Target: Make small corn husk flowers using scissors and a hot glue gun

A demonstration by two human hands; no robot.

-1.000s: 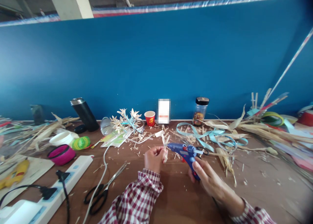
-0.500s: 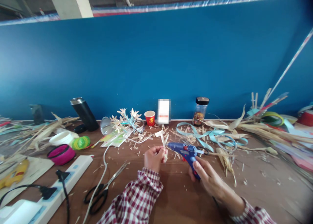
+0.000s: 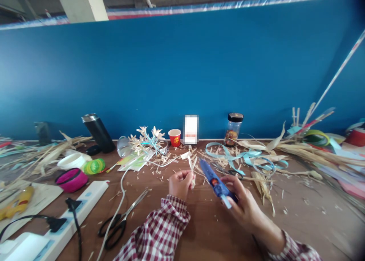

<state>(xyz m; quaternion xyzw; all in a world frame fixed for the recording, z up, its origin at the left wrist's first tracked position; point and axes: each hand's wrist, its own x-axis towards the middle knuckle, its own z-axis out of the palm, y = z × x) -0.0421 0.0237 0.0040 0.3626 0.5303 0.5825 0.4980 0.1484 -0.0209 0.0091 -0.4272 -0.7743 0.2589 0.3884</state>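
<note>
My left hand (image 3: 179, 184) is pinched shut on a small pale straw piece (image 3: 192, 166) that sticks up above the fingers. My right hand (image 3: 242, 202) grips a blue hot glue gun (image 3: 214, 181), tilted so its nozzle points up and left, a short way right of the straw piece and not touching it. Both hands hover over the brown table (image 3: 199, 230), with plaid sleeves at the wrists.
Black scissors (image 3: 119, 223) and a white cable lie at front left, beside a white power strip (image 3: 71, 219). A black flask (image 3: 98, 132), red cup (image 3: 175, 137), glass jar (image 3: 233, 129), light blue ribbon (image 3: 242, 158), straw flowers (image 3: 146, 139) and dry husks (image 3: 302, 151) line the back.
My right hand has turned the glue gun, swinging its nozzle away from the straw piece and up. The left hand has stayed almost still.
</note>
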